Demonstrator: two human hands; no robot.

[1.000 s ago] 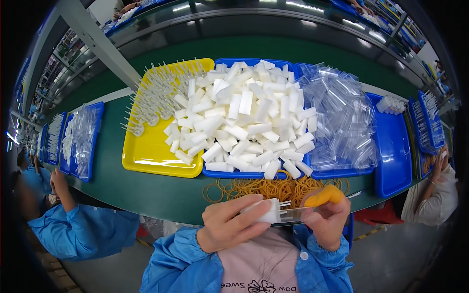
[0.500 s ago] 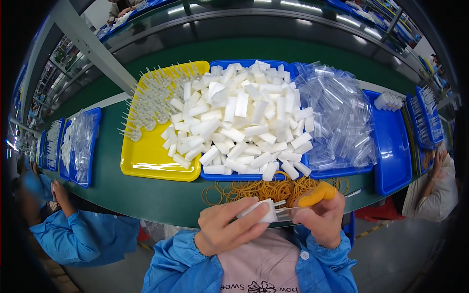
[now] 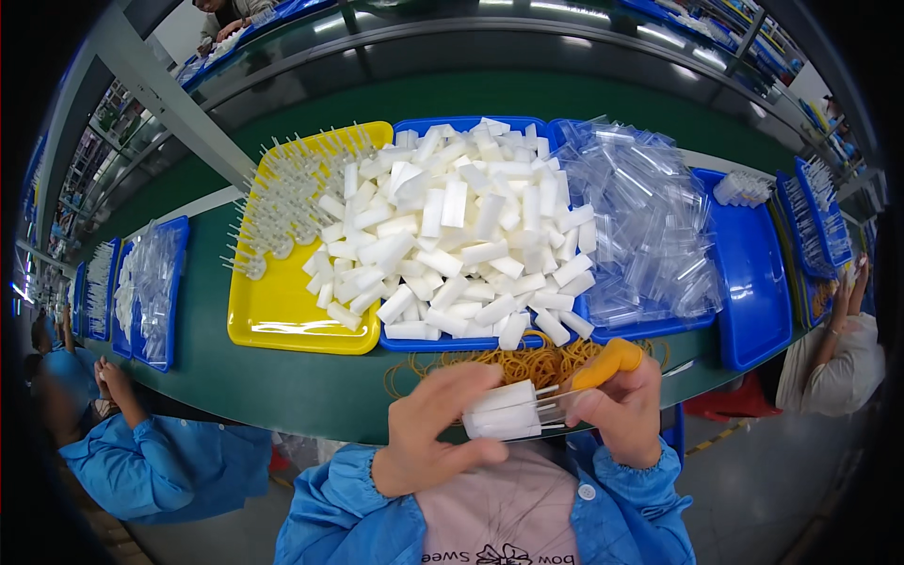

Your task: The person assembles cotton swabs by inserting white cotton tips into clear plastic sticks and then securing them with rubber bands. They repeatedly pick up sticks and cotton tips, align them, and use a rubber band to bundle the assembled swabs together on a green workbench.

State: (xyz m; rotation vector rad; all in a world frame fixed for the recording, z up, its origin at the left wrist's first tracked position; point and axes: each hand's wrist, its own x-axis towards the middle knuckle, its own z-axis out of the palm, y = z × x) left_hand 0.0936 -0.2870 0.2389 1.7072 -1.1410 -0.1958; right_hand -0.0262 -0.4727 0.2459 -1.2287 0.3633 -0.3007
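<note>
A bundle of white foam blocks with thin pale rods jutting from its right end sits between the two hands, in front of the person's chest and just over the near edge of the green table. The left hand comes in from the left, wrist low, its fingers spread and blurred – fingers reaching above the bundle, thumb stretched along below it; whether they touch it I cannot tell. The right hand is bent up at the wrist, thumb and index finger pinched on a clear plastic piece by the rod ends. An orange-yellow finger cover wraps that index finger, which points left.

Beyond the hands lies a heap of tan rubber bands. Behind it stand a yellow tray of upright pegs, a blue tray piled with loose white blocks, and clear plastic sleeves heaped beside them. At the left, a co-worker in blue holds both hands together.
</note>
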